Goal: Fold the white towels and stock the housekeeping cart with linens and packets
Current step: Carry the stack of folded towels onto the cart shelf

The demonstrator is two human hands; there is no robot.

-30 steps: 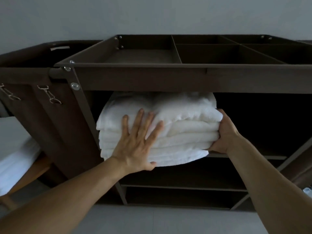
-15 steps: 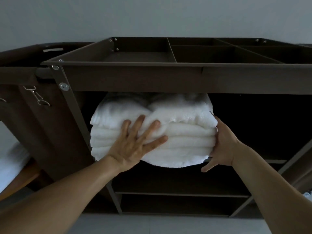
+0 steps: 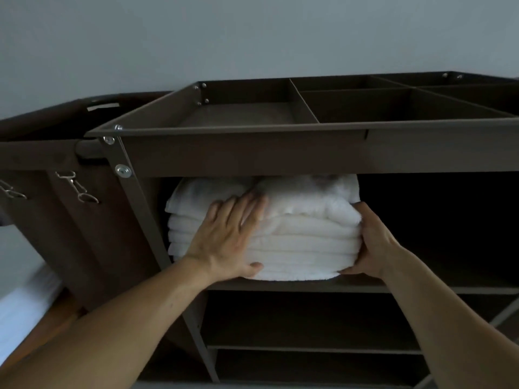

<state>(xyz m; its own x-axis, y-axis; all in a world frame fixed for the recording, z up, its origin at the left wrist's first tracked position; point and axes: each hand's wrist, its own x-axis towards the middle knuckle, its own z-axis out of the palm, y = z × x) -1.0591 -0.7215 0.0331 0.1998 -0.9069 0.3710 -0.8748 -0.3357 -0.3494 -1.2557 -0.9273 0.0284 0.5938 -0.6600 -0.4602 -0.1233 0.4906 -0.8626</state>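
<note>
Neatly stacked plush towels (image 3: 309,242) — left hand (image 3: 224,234) pressing.

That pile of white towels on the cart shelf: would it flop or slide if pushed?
Probably soft and squashy: the towel stack dents under the flat left hand. Likely floppy if lifted unsupported; the right hand grips its side. Plush, so hardly slippery.
</note>
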